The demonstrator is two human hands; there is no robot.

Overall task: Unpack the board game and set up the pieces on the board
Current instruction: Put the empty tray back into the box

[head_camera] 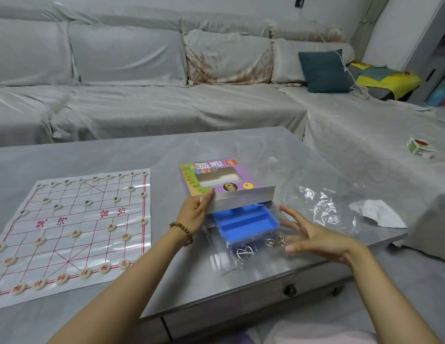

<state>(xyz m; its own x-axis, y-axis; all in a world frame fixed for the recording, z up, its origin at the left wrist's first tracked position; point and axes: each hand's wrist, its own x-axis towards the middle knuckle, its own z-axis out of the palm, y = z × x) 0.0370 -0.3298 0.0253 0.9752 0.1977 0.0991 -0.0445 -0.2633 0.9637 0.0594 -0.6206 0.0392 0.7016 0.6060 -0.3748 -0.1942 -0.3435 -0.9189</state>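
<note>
1. Sofa [142, 100]: runs behind the box and continues to its right. Not part of the task.

2. Tabletop [92, 155]: carries every item below.

3. Board [97, 244]: lies flat, well to the left of the box, apart from the packaging so the grid stays unobstructed.

4. Plastic wrap [323, 209]: crumpled to the right of the box, with a paper scrap [378, 212] just beyond it. Both appear to be discarded packaging.

5. Box [248, 170]: printed face up and near edge raised, so it sits tilted over the tray.

6. Tray [246, 223]: blue, with its compartments visibly empty. It projects from under the near edge of the box, and its far end is hidden beneath.

7. Left grip [195, 212]: holds the near-left corner of the box, thumb on top and fingers beneath. This hold props the edge up and exposes the tray.

8. Right grip [315, 239]: fingers spread and straight, holding nothing. It hovers just right of the tray, placed to steady or take it.

9. Pieces [62, 278]: round discs on the grid intersections, red-marked on the near half and dark-marked on the far half. With the tray empty, setup looks essentially complete.

10. Rings [273, 240]: small metal loops under clear film, on the near side of the box by the tray. They are unrelated to the game.
</note>
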